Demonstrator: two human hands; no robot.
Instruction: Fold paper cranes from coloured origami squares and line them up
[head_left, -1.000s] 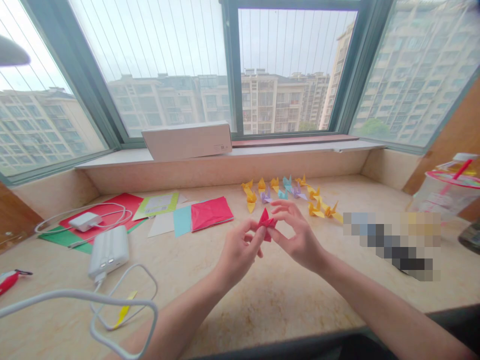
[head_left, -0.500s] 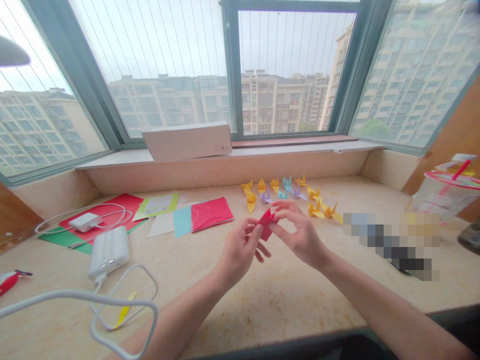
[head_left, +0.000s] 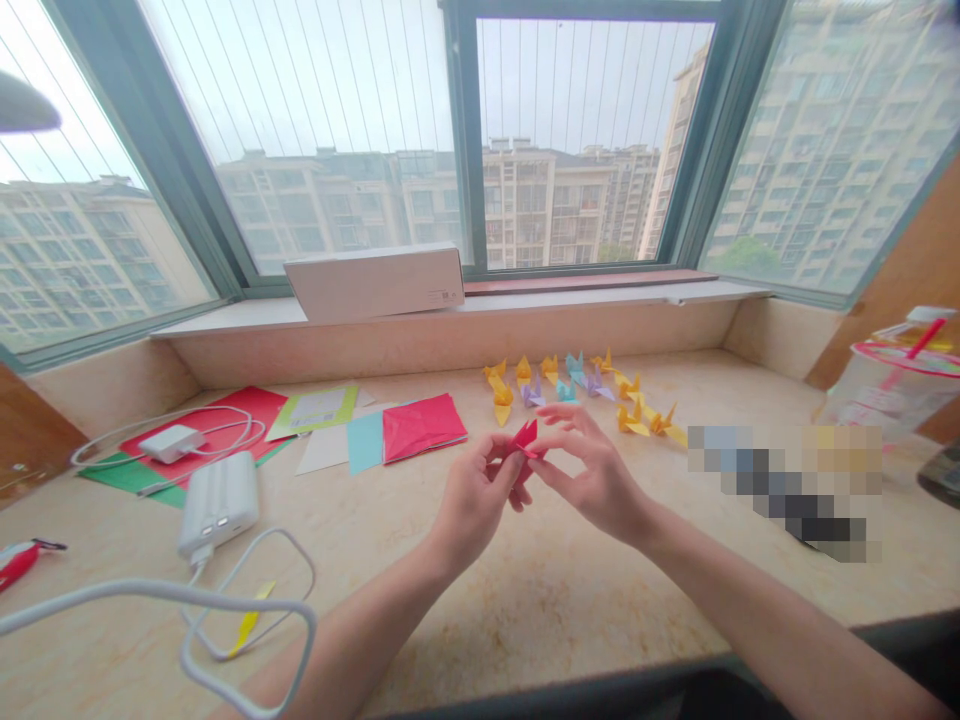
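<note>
Head view: the work in hand is a small red folded paper (head_left: 528, 436), held above the stone countertop (head_left: 570, 610) between both hands, near the front of the group of folded birds. The left hand (head_left: 474, 492) grips it between thumb and curled fingers; the right hand (head_left: 601, 474) pinches its opposite side with thumb and forefinger, the exact contact partly hidden. Completed items: yellow paper birds (head_left: 631, 416), light blue paper birds (head_left: 574, 366) and purple paper birds (head_left: 597, 384) stand behind the hands, already shaped. Outstanding: the red piece is compact and pointed, with no spread wings discernible; it is judged well advanced in folding but unfinished. The precise fold under way cannot be determined. Flat stock remains to the left: a red paper stack (head_left: 424, 430), with a light blue sheet (head_left: 364, 446) beside it, both apart from the hands.
</note>
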